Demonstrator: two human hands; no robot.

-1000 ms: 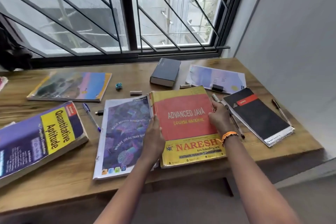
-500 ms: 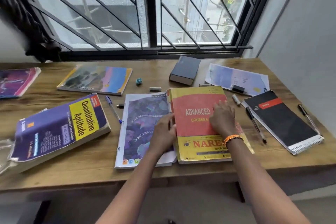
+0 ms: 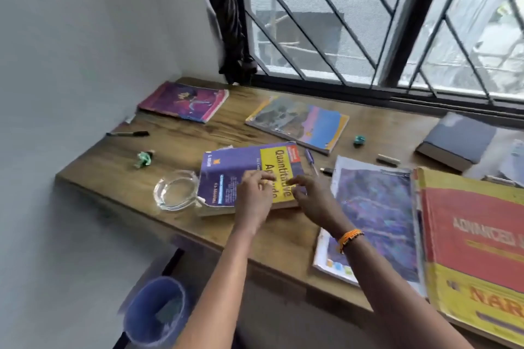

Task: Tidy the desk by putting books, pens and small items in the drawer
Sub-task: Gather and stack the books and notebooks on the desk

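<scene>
Pretty cramped around the purple aptitude book point(image 3: 243, 176): a glass ashtray point(image 3: 176, 190) sits touching its left edge, and a blue pen point(image 3: 310, 160) lies just beside its right side. Open worktop point(image 3: 181, 147) stretches left toward the wall, with only a crumpled green wrapper point(image 3: 144, 158) and a black marker point(image 3: 127, 134) on it. The front edge by the book is bare wood.

aptitude book point(image 3: 241, 173): thick, purple-yellow, flat on desk | Java book point(image 3: 470, 238): red-yellow, flat, far right

Ashtray point(image 3: 176, 189) left of aptitude book point(image 3: 232, 176); pen point(image 3: 311, 161) right; bin point(image 3: 157, 310) under desk point(image 3: 175, 147).
</scene>
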